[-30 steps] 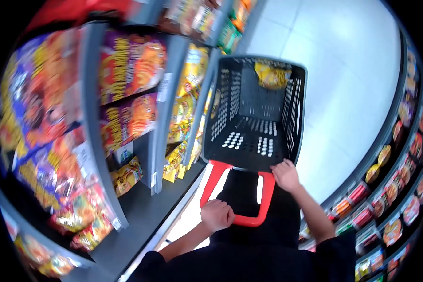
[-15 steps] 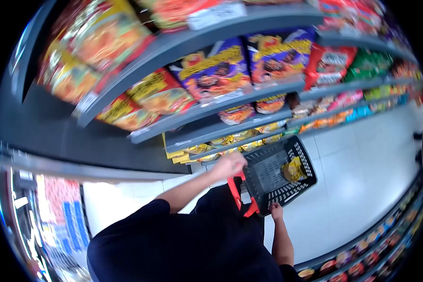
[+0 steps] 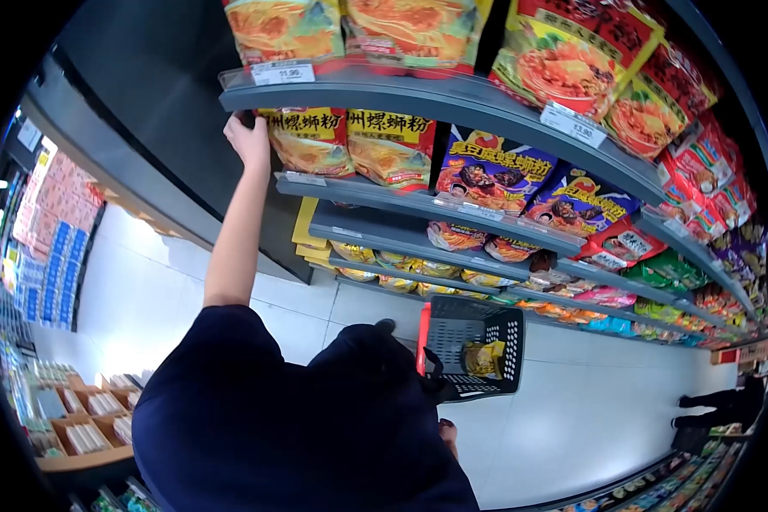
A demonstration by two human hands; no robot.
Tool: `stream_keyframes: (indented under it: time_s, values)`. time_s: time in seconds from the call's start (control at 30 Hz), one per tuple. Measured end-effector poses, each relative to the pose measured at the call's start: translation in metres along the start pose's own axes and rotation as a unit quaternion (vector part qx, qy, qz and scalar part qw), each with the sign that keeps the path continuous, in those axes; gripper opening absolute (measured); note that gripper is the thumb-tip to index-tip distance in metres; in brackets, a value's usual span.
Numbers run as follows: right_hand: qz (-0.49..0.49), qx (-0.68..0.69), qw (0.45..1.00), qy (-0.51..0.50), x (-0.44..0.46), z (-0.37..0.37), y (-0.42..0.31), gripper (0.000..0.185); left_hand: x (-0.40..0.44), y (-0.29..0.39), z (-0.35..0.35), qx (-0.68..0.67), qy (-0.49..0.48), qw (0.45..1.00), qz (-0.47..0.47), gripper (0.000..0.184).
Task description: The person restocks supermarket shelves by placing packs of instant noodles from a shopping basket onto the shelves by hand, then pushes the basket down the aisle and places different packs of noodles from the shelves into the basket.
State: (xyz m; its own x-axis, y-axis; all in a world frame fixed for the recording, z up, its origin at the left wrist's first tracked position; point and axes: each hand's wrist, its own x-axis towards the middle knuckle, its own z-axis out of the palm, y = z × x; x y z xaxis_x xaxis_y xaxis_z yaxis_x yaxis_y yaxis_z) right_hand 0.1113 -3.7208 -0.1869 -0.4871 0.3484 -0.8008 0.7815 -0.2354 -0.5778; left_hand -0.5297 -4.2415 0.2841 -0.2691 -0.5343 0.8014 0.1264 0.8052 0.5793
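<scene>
My left hand (image 3: 249, 143) reaches out to the left end of a shelf. Its fingers are bent at the left edge of a yellow-and-red noodle packet (image 3: 307, 143), which stands beside a matching packet (image 3: 390, 149). How far the fingers go behind the packet is hidden. Low by my body, my right hand (image 3: 449, 433) is only partly in view; its fingers are hidden. Just beyond it is a black shopping basket (image 3: 510, 348) with a red handle (image 3: 423, 340). A yellow-and-brown packet (image 3: 485, 358) lies inside the basket.
An upper shelf (image 3: 418, 96) with large noodle bags juts out just above my left hand. Purple noodle bags (image 3: 495, 171) stand to the right. A dark panel (image 3: 171, 111) closes off the left side. A person in dark clothes (image 3: 725, 405) is down the aisle at right.
My left hand has moved from above the basket handle up to the packet on the shelf. My right hand has come off the basket rim. The view has turned left.
</scene>
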Motion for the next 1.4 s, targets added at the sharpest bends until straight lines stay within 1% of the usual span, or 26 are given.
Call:
stream_keyframes:
  time_s: [0.03,0.07,0.1,0.13,0.2,0.4,0.47,0.53,0.6,0.63,0.67,0.7,0.73,0.77,0.8,0.87,0.93,1.0,1.03,1.07,1.13,1.2,1.23,1.27,1.33,1.4]
  values:
    - [-0.016,-0.005,1.0,0.005,-0.012,0.008,-0.019,0.028,0.009,-0.001,-0.005,-0.114,-0.117,0.983,-0.083,0.035]
    - [-0.006,-0.013,1.0,0.006,-0.019,0.014,-0.035,0.028,0.018,-0.002,-0.015,-0.225,-0.229,0.933,-0.163,0.045]
    - [-0.018,-0.049,0.999,0.0,-0.022,0.017,-0.044,0.028,0.009,0.003,-0.017,-0.267,-0.227,0.905,-0.241,0.06]
    - [-0.03,-0.085,0.996,-0.007,-0.024,0.02,-0.056,0.028,0.007,-0.001,-0.02,-0.251,-0.267,0.884,-0.292,0.064]
    - [-0.03,-0.07,0.997,0.002,-0.03,0.028,-0.08,0.029,0.0,0.0,-0.035,-0.306,-0.277,0.848,-0.332,0.06]
    - [-0.09,-0.095,0.991,-0.004,-0.025,0.027,-0.113,0.023,-0.012,-0.023,-0.086,-0.396,-0.347,0.795,-0.302,0.042]
    - [-0.029,-0.023,0.999,-0.016,0.004,0.011,-0.1,0.02,-0.015,-0.023,-0.097,-0.402,-0.311,0.812,-0.286,0.029]
    - [-0.088,-0.049,0.995,0.004,0.006,-0.002,-0.116,0.022,-0.019,-0.025,-0.102,-0.401,-0.275,0.837,-0.25,0.023]
    - [-0.18,-0.158,0.971,0.011,0.013,-0.02,-0.146,0.029,-0.011,0.011,-0.118,-0.431,-0.194,0.862,-0.183,0.009]
    - [-0.258,-0.108,0.96,0.02,0.022,-0.02,-0.157,0.027,-0.005,0.025,-0.127,-0.453,-0.171,0.856,-0.182,0.01]
    - [-0.317,-0.116,0.941,-0.003,-0.022,-0.005,-0.216,0.026,0.002,0.04,-0.14,-0.435,-0.185,0.871,-0.136,0.014]
    - [-0.281,-0.096,0.955,-0.004,-0.054,0.01,-0.262,0.024,0.007,0.066,-0.154,-0.399,-0.196,0.891,-0.09,0.015]
    - [-0.281,-0.041,0.959,-0.005,-0.081,0.028,-0.297,0.024,0.008,0.09,-0.162,-0.418,-0.196,0.882,-0.094,0.016]
    - [-0.314,-0.057,0.946,-0.054,-0.109,0.042,-0.333,0.031,0.003,0.116,-0.17,-0.44,-0.212,0.866,-0.107,0.016]
    - [-0.328,-0.005,0.937,-0.12,-0.136,0.059,-0.362,0.047,-0.006,0.132,-0.171,-0.423,-0.234,0.871,-0.088,0.015]
    - [-0.414,-0.063,0.876,-0.24,-0.206,0.093,-0.422,0.073,-0.032,0.154,-0.168,-0.29,-0.305,0.907,-0.022,0.012]
    - [-0.496,-0.074,0.814,-0.292,-0.246,0.121,-0.446,0.09,-0.071,0.191,-0.158,-0.345,-0.38,0.857,-0.047,0.01]
    - [-0.555,-0.102,0.788,-0.244,-0.269,0.135,-0.456,0.106,-0.104,0.222,-0.149,-0.343,-0.442,0.829,0.025,0.012]
    - [-0.536,-0.078,0.809,-0.228,-0.267,0.137,-0.448,0.118,-0.12,0.233,-0.144,-0.35,-0.469,0.808,0.062,0.014]
    - [-0.573,0.026,0.803,-0.163,-0.257,0.14,-0.428,0.104,-0.135,0.25,-0.145,-0.362,-0.485,0.792,0.074,0.013]
    - [-0.538,0.232,0.808,-0.066,-0.256,0.128,-0.421,0.074,-0.152,0.277,-0.151,-0.411,-0.518,0.743,0.099,0.013]
    - [-0.508,0.253,0.82,0.069,-0.247,0.097,-0.402,0.045,-0.173,0.289,-0.155,-0.444,-0.577,0.67,0.145,0.018]
    - [-0.501,0.263,0.814,0.133,-0.245,0.084,-0.395,0.038,-0.19,0.293,-0.153,-0.468,-0.592,0.639,0.152,0.024]
    - [-0.493,0.272,0.803,0.197,-0.242,0.07,-0.389,0.032,-0.208,0.297,-0.152,-0.492,-0.605,0.606,0.16,0.032]
    - [-0.464,0.264,0.809,0.245,-0.229,0.039,-0.362,0.028,-0.247,0.298,-0.156,-0.453,-0.65,0.588,0.163,0.044]
    - [-0.424,0.246,0.821,0.292,-0.218,0.02,-0.332,0.024,-0.308,0.269,-0.148,-0.406,-0.712,0.536,0.201,0.042]
